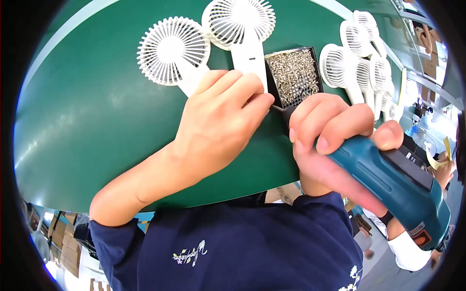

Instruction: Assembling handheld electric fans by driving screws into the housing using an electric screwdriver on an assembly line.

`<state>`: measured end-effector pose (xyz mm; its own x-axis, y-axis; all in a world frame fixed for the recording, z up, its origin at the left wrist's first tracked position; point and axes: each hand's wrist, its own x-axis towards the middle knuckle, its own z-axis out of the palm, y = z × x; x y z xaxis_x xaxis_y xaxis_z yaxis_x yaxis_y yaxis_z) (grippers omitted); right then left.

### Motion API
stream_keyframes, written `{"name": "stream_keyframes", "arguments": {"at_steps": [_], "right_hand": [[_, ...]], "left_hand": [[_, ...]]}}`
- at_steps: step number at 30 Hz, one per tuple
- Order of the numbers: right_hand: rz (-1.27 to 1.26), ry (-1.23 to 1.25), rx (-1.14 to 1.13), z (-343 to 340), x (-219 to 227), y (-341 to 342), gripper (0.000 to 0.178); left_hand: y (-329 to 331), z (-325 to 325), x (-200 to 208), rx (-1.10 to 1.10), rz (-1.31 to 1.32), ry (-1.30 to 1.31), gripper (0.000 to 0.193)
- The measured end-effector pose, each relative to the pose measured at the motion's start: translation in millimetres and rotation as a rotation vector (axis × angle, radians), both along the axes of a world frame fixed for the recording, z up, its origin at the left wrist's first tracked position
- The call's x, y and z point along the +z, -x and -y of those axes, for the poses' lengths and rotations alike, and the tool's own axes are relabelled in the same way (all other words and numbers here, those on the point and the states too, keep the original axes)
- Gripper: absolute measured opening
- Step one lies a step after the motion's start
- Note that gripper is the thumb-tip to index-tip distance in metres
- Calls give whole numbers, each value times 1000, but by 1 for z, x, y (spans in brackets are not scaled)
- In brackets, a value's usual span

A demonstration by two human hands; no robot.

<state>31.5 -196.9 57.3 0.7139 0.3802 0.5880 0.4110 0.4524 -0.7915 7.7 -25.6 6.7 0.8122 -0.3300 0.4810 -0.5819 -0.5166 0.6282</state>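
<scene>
My left hand (221, 114) is closed, its knuckles over the lower ends of two white handheld fans. One fan (171, 50) lies to the left; the other fan (246, 48) lies beside it, handle toward me. The fingertips are tucked under, so what they pinch is hidden. My right hand (335, 126) is wrapped around a teal electric screwdriver (383, 179), its black nose (288, 114) pointing toward my left fingertips. The bit's tip cannot be made out. Just beyond both hands is a black tray (316, 63) of small silver screws (293, 72).
Several more white fans (335, 65) lie in a group at the right of the green table (97, 121). The table's curved near edge runs close to my body. Past the right side, other people's hands (442, 169) and cardboard boxes are visible.
</scene>
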Motion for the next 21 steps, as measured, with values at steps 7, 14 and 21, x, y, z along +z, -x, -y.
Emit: {"name": "stream_keyframes", "arguments": {"at_steps": [7, 14, 21], "right_hand": [[30, -93, -200, 39, 10, -7, 87], [7, -104, -184, 45, -8, -14, 87], [-43, -132, -170, 46, -11, -17, 87]], "left_hand": [[-13, -20, 28, -148, -120, -151, 37], [-15, -28, 26, -169, -78, -405, 51], [-15, -24, 24, -124, -23, -427, 52]]}}
